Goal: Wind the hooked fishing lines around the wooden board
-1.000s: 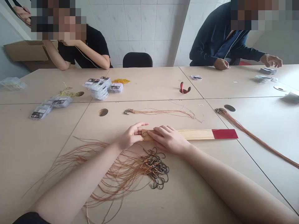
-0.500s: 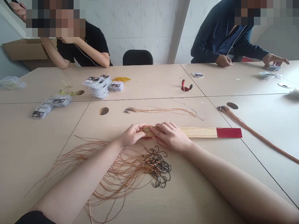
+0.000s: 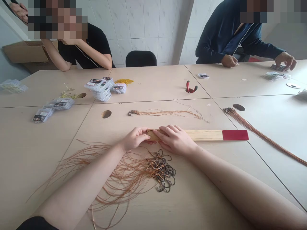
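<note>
Wooden slat (image 3: 206, 135) end between both hands (image 3: 134, 139) (image 3: 176, 140)

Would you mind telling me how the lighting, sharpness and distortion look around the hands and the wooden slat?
Head view: the light is soft and even, with only faint shadows under the left hand and right hand on the wooden slat. There is no glare on the table. The hooks are sharp, with no motion blur. The wide-angle lens bows the table seams near the edges.
</note>
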Motion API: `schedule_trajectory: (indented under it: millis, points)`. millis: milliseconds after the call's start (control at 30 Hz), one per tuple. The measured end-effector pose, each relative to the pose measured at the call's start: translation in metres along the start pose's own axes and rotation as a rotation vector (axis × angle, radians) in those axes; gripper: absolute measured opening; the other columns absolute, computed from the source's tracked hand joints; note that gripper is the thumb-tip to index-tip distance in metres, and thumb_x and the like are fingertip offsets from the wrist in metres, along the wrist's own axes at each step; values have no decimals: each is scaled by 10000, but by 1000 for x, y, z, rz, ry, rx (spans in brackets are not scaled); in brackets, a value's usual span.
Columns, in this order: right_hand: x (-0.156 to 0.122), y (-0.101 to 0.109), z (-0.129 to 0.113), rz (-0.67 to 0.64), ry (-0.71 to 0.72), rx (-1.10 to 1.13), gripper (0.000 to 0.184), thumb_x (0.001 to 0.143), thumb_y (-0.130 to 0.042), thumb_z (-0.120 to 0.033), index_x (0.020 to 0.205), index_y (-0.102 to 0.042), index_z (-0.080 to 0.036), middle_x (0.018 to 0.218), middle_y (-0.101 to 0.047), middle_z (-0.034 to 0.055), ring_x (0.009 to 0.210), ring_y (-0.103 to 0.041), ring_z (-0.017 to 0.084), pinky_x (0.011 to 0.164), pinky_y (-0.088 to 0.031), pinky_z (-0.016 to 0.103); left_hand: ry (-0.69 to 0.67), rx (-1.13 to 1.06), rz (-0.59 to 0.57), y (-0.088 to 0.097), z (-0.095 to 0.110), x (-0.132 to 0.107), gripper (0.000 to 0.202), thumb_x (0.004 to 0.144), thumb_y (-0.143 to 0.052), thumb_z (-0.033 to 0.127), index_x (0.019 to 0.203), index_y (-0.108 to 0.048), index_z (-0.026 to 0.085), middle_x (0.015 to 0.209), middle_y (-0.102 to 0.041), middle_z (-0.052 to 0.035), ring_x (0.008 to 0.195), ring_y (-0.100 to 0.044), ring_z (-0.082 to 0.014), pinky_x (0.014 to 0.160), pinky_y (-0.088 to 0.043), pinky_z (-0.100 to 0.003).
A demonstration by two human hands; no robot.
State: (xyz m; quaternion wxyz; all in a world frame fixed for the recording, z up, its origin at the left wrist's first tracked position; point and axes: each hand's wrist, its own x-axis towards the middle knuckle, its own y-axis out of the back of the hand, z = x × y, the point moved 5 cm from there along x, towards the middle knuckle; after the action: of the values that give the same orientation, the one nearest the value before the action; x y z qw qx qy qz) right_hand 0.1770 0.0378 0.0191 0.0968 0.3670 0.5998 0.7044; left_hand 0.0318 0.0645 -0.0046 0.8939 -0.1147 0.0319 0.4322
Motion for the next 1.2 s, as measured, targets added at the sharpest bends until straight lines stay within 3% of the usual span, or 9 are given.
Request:
schedule_trajectory:
  millis: [500, 1200]
  points:
    - [0, -2, -1, -4, -9, -32, 415, 896, -368, -304, 1284, -408, -162, 1043, -534, 111, 892, -458, 214, 769, -418, 350, 13, 17, 5, 3, -1, -1, 264, 767, -527, 180, 1003, -626, 114, 889, -652, -83, 797, -600, -172, 807, -464, -346]
    - [-1, 0, 0, 44, 23, -16, 418, 892, -382, -281, 1283, -403, -134, 1078, -539, 117, 944, -469, 211, 771, -417, 349, 30, 18, 15, 6, -3, 0, 237, 761, -552, 192, 970, -616, 100, 908, -661, -98, 799, -629, -178, 728, -484, -288]
